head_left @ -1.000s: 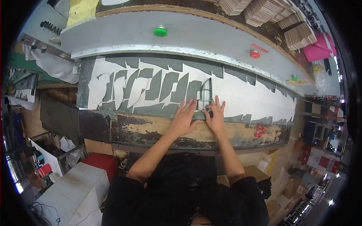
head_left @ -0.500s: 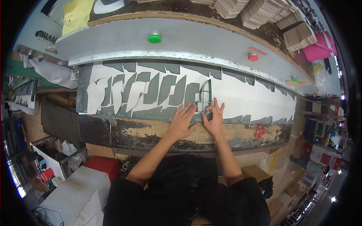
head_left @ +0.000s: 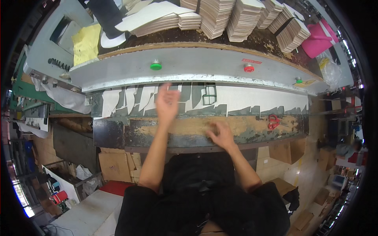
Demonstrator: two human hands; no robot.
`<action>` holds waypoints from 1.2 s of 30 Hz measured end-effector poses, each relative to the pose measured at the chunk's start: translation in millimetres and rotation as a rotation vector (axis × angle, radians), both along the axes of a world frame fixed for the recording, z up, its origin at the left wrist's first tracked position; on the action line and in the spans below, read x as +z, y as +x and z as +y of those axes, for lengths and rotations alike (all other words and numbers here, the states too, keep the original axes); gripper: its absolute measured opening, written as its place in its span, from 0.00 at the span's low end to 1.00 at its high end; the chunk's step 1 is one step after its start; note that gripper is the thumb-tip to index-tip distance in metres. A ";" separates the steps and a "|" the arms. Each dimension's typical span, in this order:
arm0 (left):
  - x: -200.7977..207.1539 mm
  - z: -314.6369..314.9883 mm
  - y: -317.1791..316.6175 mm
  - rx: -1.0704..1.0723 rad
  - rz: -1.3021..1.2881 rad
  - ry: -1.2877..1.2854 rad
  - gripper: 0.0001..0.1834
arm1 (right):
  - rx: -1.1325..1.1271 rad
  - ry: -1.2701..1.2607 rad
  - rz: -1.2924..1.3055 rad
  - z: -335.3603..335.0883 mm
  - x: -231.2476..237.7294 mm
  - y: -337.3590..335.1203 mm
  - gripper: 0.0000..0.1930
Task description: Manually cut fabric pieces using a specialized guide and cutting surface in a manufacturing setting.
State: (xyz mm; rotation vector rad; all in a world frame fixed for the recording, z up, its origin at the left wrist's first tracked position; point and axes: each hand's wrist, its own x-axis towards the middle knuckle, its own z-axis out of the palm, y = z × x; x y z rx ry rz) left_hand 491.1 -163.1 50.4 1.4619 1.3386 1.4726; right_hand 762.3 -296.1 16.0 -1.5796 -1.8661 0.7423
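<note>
A dark green metal cutting die (head_left: pixel 210 95), an open frame with crossbars, rests on a white sheet (head_left: pixel 260 96). Neither hand touches it. Left of the die, curved gaps in the sheet show the dark bed below. My left hand (head_left: pixel 168 103) is raised over the cut part of the sheet, blurred by motion, fingers loosely apart with nothing visible in them. Its fingertips appear below the green push button (head_left: pixel 156 65) on the grey beam (head_left: pixel 201 65). Nearer me, my right hand (head_left: pixel 221 134) hovers over the worn front board (head_left: pixel 173 125), thumb apart from the fingers, holding nothing.
Red-handled scissors (head_left: pixel 273 122) lie on the front board at right. The beam spans the bed and bears a red button (head_left: pixel 249 68). On the shelf above stand stacks of cut pieces (head_left: pixel 214 19) and a pink container (head_left: pixel 317 39). Cardboard (head_left: pixel 114 167) leans below at left.
Both hands have left the die. My left hand has risen up and leftward toward the beam; my right hand has drawn back toward me. The view has tilted, showing more of the shelf.
</note>
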 end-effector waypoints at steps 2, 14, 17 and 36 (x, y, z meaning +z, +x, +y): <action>59.3 31.7 -7.9 0.212 -0.400 0.038 0.21 | 0.016 -0.159 0.009 -30.0 5.9 -0.7 0.21; -35.7 -117.1 -37.5 -0.115 0.154 -0.188 0.15 | -0.092 0.230 -0.104 -81.0 9.1 -6.1 0.24; -36.3 -147.3 -36.8 -0.266 0.624 -0.008 0.17 | -0.067 0.235 -0.135 -73.8 13.3 -2.4 0.25; -18.7 -139.2 -16.9 -0.206 0.833 0.002 0.27 | -0.154 -0.020 -0.295 -37.6 22.2 -9.8 0.27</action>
